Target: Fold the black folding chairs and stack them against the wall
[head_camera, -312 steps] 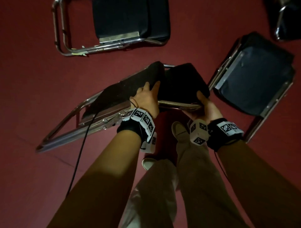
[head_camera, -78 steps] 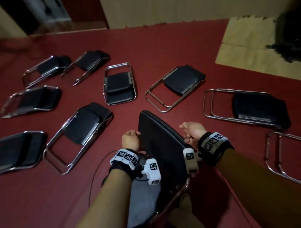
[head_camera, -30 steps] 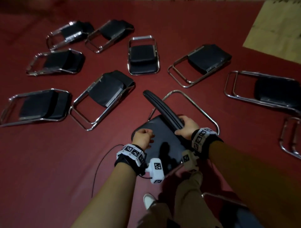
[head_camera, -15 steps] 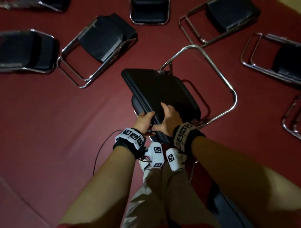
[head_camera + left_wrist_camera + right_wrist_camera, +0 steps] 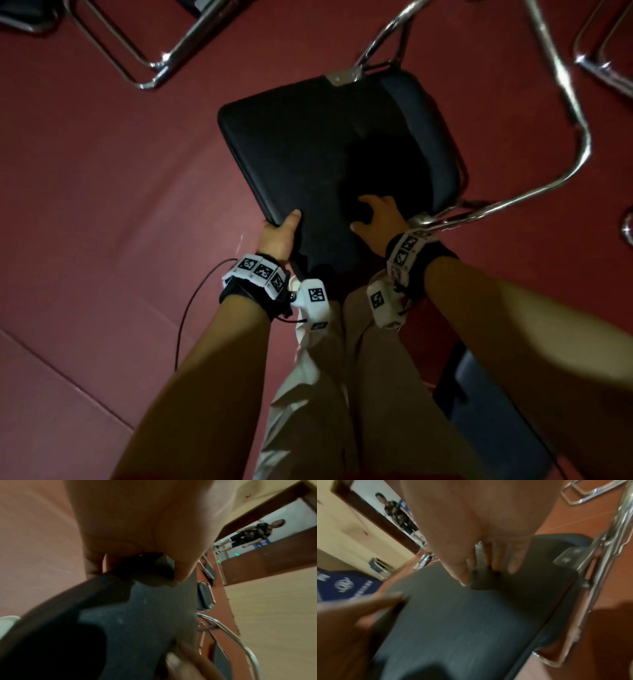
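A black folding chair (image 5: 308, 154) lies half folded on the red floor in front of my legs, its upper black pad lying over a second dark pad (image 5: 431, 137). Its chrome frame (image 5: 579, 130) loops out to the right. My left hand (image 5: 279, 236) grips the near left corner of the upper pad, thumb on top and fingers underneath. My right hand (image 5: 378, 219) lies on top of the same pad near its right edge. In the right wrist view its fingers (image 5: 496, 561) press flat on the pad (image 5: 471, 622). The left wrist view shows the pad edge (image 5: 137, 622) under my palm (image 5: 154, 540).
Chrome frames of other chairs lie on the floor at the top left (image 5: 150, 65) and top right (image 5: 603, 65). Another chair (image 5: 496, 428) lies by my right leg. A thin cable (image 5: 185, 318) hangs from my left wrist. A person (image 5: 247, 534) stands in a doorway.
My hands have moved apart: the left to the pad's near left corner, the right onto its top. The pad has dropped flatter over the lower one. My view has tipped downward.
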Demonstrator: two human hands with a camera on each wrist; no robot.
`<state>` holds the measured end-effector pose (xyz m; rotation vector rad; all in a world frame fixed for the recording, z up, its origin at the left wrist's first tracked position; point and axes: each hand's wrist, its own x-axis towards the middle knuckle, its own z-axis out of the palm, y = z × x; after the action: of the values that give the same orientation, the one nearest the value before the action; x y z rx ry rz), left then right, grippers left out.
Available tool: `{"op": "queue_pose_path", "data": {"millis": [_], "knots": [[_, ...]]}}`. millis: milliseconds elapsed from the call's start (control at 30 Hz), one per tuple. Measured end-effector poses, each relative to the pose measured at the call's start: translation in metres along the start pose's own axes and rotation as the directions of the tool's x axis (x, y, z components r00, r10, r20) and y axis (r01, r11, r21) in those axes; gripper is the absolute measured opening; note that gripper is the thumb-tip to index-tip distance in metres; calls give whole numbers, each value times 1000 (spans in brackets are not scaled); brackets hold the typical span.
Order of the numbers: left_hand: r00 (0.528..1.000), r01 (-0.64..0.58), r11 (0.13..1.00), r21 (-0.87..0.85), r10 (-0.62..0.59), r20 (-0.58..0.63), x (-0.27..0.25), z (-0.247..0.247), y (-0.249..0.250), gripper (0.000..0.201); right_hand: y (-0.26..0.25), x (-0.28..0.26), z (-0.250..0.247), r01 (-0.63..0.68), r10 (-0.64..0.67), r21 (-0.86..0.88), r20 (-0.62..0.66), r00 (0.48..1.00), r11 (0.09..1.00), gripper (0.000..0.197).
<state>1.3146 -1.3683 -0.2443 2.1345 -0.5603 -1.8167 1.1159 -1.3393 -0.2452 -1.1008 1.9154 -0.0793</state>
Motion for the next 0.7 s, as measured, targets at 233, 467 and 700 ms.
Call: {"op": "queue_pose_path", "data": {"millis": [233, 467, 700], "knots": [[995, 83, 993, -83, -88, -51, 68, -14, -49, 52, 31, 52, 36, -142, 137, 103, 49, 989, 985, 40], [987, 108, 981, -163, -125, -99, 111, -14, -80, 98, 47, 82, 76, -235, 228, 227, 54, 972, 945, 29], [990, 42, 987, -153, -61, -124, 128, -10, -92, 51, 56, 88, 88, -191, 190, 169, 22, 981, 967, 37]]}}
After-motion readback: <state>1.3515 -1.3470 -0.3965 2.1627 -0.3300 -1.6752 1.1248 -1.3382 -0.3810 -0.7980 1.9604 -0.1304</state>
